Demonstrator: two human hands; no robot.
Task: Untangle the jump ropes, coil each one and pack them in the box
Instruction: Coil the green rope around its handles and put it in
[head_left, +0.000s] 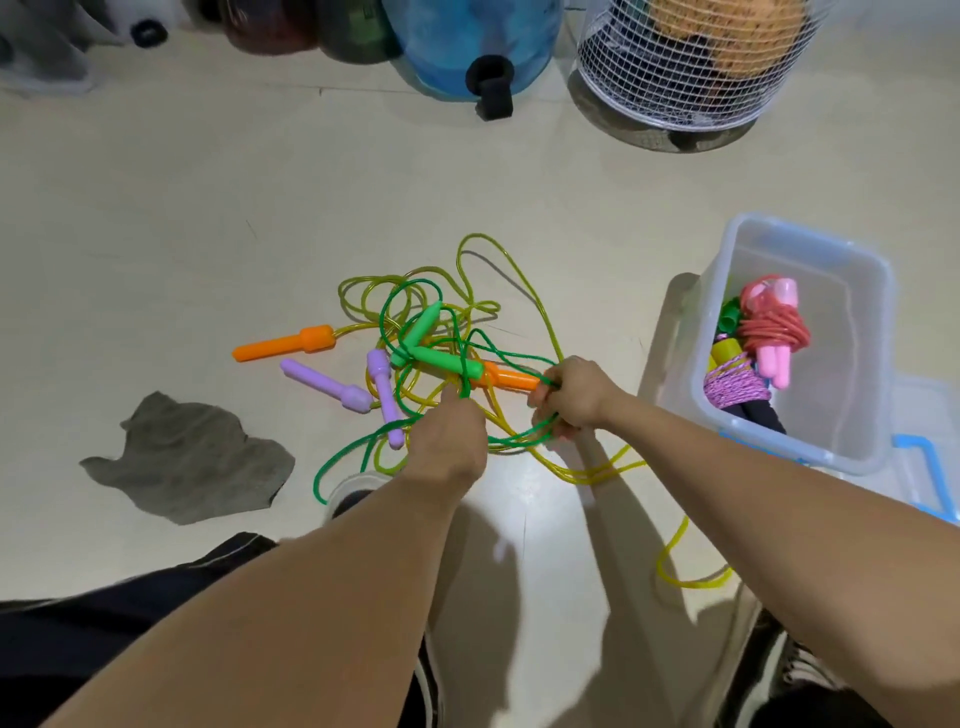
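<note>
A tangle of jump ropes lies on the pale floor: a green cord with two green handles, a yellow cord with orange handles, and two purple handles. My left hand pinches the green cord near the knot. My right hand is closed on green cord loops beside the second orange handle. To the right stands a clear plastic box holding a coiled red rope with pink handles and a coiled purple rope.
A grey cloth lies on the floor at left. A white wire basket and a blue container stand at the back. The box lid with a blue latch lies under the box. My shoes and dark trousers are at the bottom.
</note>
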